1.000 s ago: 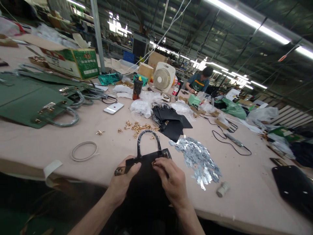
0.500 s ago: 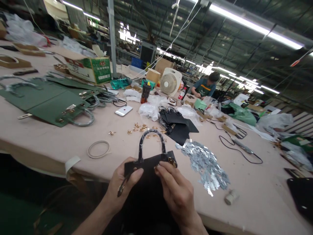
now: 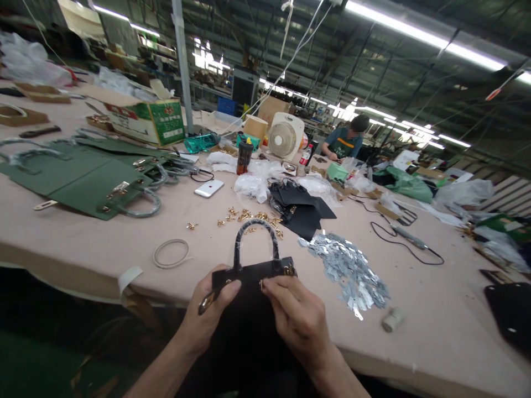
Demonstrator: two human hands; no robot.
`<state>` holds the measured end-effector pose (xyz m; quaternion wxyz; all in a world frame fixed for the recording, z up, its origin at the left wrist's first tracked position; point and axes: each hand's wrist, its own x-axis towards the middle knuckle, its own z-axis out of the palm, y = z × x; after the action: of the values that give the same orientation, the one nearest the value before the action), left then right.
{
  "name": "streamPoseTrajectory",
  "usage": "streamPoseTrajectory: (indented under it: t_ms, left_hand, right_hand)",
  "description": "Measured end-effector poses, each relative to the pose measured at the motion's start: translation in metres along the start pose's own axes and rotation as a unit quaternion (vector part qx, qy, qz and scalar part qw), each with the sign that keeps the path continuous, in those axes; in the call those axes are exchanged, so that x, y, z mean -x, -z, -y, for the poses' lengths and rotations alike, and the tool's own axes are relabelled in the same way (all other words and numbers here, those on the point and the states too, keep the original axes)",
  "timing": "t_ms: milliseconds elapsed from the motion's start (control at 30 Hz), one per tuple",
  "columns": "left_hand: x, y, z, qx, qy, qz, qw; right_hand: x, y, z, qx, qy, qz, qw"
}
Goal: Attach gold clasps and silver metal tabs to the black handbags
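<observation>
A black handbag panel [image 3: 251, 320] with a plastic-wrapped arched handle [image 3: 256, 223] is held up at the table's near edge. My left hand [image 3: 205, 309] grips its left side, thumb on the front beside a small gold fitting. A strap-like dark piece with gold metal [image 3: 206, 303] sticks out by that thumb; its kind I cannot make out. My right hand [image 3: 299, 314] is closed, its fingertips pinching a small gold fitting [image 3: 261, 284] below the handle's right end. Gold hardware [image 3: 289, 269] shows at the panel's upper right corner.
Loose gold fittings [image 3: 261, 215] and a heap of silver metal plates [image 3: 346, 268] lie beyond the panel. Black bag pieces [image 3: 301, 207], a phone [image 3: 209, 188], a coiled cord [image 3: 171, 253] and green bag panels [image 3: 83, 174] are around. A co-worker [image 3: 344, 141] sits across the table.
The camera view has shifted slightly. Both hands stay on the black panel, and the dark piece by my left thumb has tilted up a little.
</observation>
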<state>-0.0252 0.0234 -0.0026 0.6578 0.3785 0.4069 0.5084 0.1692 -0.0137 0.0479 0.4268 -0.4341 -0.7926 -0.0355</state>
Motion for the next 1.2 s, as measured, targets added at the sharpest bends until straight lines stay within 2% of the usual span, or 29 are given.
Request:
streamPoseTrajectory:
  t_ms: [100, 200, 400, 633, 767, 1067, 1200]
  left_hand:
    - [-0.001, 0.005, 0.003, -0.05, -0.021, 0.014, 0.998]
    - [-0.003, 0.007, 0.007, -0.067, -0.028, -0.009, 0.997]
    - [-0.017, 0.013, 0.024, -0.108, -0.02, -0.053, 0.993]
    - [-0.038, 0.031, 0.04, -0.151, -0.015, -0.037, 0.988]
    - [-0.046, 0.034, 0.044, -0.187, -0.016, -0.012, 0.982]
    - [-0.049, 0.028, 0.036, -0.197, 0.018, -0.007, 0.98]
    - [-0.049, 0.027, 0.036, -0.148, 0.061, -0.023, 0.987]
  right_hand:
    - [0.001, -0.004, 0.004, 0.038, -0.001, 0.013, 0.999]
    - [0.004, -0.014, 0.003, 0.083, -0.001, 0.031, 0.996]
    - [0.022, -0.046, -0.021, 0.096, 0.005, 0.066, 0.993]
    - [0.041, -0.077, -0.045, 0.084, 0.006, 0.095, 0.992]
    - [0.046, -0.088, -0.053, 0.075, -0.002, 0.105, 0.992]
    - [0.055, -0.099, -0.059, 0.064, -0.026, 0.129, 0.989]
    - [0.055, -0.097, -0.065, -0.037, -0.077, 0.069, 0.994]
